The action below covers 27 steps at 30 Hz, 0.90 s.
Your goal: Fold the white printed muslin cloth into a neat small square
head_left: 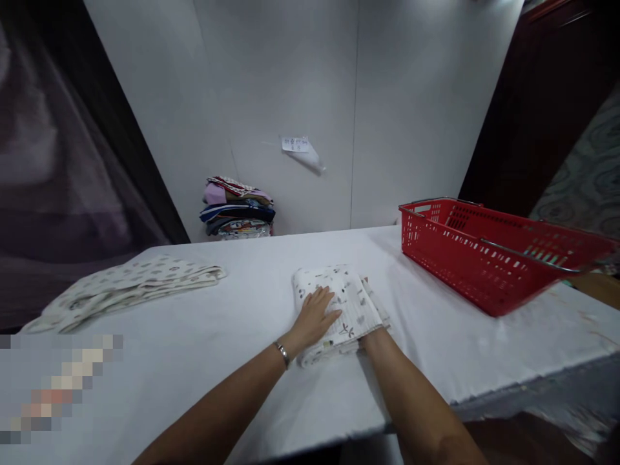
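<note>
A white printed cloth (351, 300), folded into a thick pad, lies on the table in front of me. Flat on its top left part rests my left hand (316, 316), fingers stretched out and slightly apart, a bracelet at the wrist. My right hand (374, 337) is tucked under the cloth's upper layer from the near right edge. Only the wrist shows there; the fingers are hidden by the fabric. Loose layers stick out at the cloth's right side.
A red plastic basket (450, 265) with wire handles stands on the right of the white-covered table (232, 381). Another patterned cloth (140, 284) lies at the left. Folded fabrics (237, 210) are piled by the back wall. A pixelated patch hides the lower left corner.
</note>
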### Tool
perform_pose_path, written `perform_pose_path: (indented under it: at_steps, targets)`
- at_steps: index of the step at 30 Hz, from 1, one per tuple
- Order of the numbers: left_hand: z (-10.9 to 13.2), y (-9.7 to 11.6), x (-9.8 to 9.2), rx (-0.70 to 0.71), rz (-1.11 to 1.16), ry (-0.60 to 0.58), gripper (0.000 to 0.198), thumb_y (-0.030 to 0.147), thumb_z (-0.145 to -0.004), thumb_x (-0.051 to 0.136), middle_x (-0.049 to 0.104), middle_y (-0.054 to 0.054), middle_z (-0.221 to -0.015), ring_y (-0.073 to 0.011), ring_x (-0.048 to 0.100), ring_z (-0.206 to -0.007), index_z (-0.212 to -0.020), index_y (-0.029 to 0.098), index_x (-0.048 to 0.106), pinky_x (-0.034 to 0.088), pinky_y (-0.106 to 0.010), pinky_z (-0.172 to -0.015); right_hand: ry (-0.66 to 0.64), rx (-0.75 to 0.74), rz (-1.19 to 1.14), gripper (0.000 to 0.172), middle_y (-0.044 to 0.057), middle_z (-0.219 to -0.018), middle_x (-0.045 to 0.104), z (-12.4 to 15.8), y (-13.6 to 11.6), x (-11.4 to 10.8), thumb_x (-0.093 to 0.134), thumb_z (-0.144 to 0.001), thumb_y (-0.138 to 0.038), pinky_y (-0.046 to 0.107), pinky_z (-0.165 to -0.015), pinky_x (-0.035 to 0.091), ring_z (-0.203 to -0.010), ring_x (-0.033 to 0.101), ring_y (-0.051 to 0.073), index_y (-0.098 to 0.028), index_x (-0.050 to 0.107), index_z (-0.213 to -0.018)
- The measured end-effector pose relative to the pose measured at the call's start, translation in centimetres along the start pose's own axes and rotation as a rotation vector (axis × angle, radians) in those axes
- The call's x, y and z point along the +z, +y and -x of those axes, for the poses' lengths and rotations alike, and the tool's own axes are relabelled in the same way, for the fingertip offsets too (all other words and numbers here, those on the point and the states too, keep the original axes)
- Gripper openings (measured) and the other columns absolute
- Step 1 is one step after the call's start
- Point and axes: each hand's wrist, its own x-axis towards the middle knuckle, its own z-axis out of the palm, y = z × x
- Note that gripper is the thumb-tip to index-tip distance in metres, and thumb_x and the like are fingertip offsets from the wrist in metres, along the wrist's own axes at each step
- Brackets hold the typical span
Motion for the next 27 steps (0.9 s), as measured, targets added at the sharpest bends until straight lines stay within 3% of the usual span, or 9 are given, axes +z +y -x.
perform_pose_path:
  at_steps: [3,6,10,13,15,16,20,24,27]
  targets:
    - [-0.6,0.8,1.0,-0.004,-0.058,-0.098,0.063,0.057,-0.089,0.031,0.022,-0.009,-0.152,-0.0234,0.01,-0.142,-0.14,0.02,0.035,0.007,-0.046,-0.114,0.057,0.068,0.08,0.085,0.013,-0.109,0.063,0.3,-0.3,-0.9,-0.001,-0.087,-0.067,0.042,-0.096,0.038,-0.116,0.05,0.029,-0.014,0.054,-0.125]
    - [-1.0,0.5,2.1,-0.003,-0.103,-0.161,0.062,0.058,-0.088,0.032,0.027,-0.01,-0.15,-0.0258,0.013,-0.141,-0.138,0.022,0.039,0.007,-0.05,-0.113,0.156,0.153,0.209,0.088,0.016,-0.106,0.065,0.9,-0.8,-2.3,0.0,-0.085,-0.068,0.043,-0.094,0.039,-0.113,0.053,0.03,-0.012,0.058,-0.12]
    - [-1.1,-0.4,2.7,0.036,-0.117,-0.121,0.057,0.058,-0.088,0.034,0.031,-0.009,-0.149,-0.0269,0.018,-0.14,-0.133,0.025,0.044,0.01,-0.053,-0.112,0.138,0.239,0.223,0.071,0.017,-0.103,0.066,1.4,-2.0,-4.7,0.02,-0.088,-0.061,0.043,-0.087,0.044,-0.101,0.06,0.03,-0.009,0.061,-0.113]
    - [-0.9,0.4,2.2,0.05,-0.079,-0.024,0.049,0.053,-0.089,0.037,0.043,-0.009,-0.141,-0.0256,0.031,-0.134,-0.124,0.023,0.052,0.019,-0.049,-0.111,0.322,0.171,0.407,0.051,0.013,-0.108,0.066,1.6,-2.5,-6.3,0.047,-0.083,-0.047,0.037,-0.084,0.046,-0.098,0.061,0.026,-0.01,0.06,-0.116]
    - [-0.7,1.6,1.8,0.06,-0.04,0.038,0.043,0.05,-0.088,0.041,0.055,-0.009,-0.128,-0.0236,0.045,-0.121,-0.116,0.021,0.057,0.03,-0.043,-0.105,0.457,0.089,0.64,0.044,0.009,-0.105,0.067,1.8,-2.6,-6.9,0.056,-0.078,-0.039,0.033,-0.082,0.046,-0.095,0.061,0.024,-0.013,0.063,-0.113]
    - [-0.5,2.2,1.6,0.067,-0.027,0.051,0.041,0.049,-0.087,0.043,0.059,-0.008,-0.12,-0.023,0.049,-0.114,-0.112,0.02,0.059,0.034,-0.04,-0.1,0.464,0.072,0.75,0.039,0.007,-0.1,0.068,2.0,-2.7,-7.1,0.056,-0.077,-0.037,0.031,-0.079,0.046,-0.091,0.061,0.023,-0.015,0.066,-0.109]
    - [0.5,4.2,1.7,0.131,-0.05,-0.001,0.035,0.048,-0.083,0.051,0.063,-0.007,-0.101,-0.0236,0.054,-0.098,-0.098,0.019,0.062,0.04,-0.039,-0.087,0.352,0.086,1.039,0.03,0.004,-0.084,0.07,3.0,-2.6,-6.7,0.052,-0.081,-0.04,0.024,-0.066,0.041,-0.078,0.062,0.018,-0.017,0.07,-0.091]
    - [1.6,4.5,2.4,0.197,-0.104,-0.029,0.028,0.044,-0.083,0.053,0.061,-0.008,-0.103,-0.0238,0.052,-0.1,-0.095,0.02,0.062,0.04,-0.039,-0.085,0.296,0.215,1.272,0.03,0.008,-0.088,0.069,3.8,-2.8,-5.2,0.059,-0.077,-0.043,0.025,-0.061,0.036,-0.08,0.061,0.02,-0.017,0.068,-0.088]
    - [2.2,4.3,2.5,0.235,-0.122,-0.029,0.028,0.042,-0.083,0.054,0.061,-0.007,-0.106,-0.0234,0.051,-0.102,-0.099,0.021,0.061,0.039,-0.039,-0.087,0.286,0.202,1.296,0.02,0.007,-0.086,0.069,3.7,-3.2,-4.5,0.059,-0.076,-0.035,0.024,-0.059,0.034,-0.078,0.06,0.019,-0.017,0.067,-0.083]
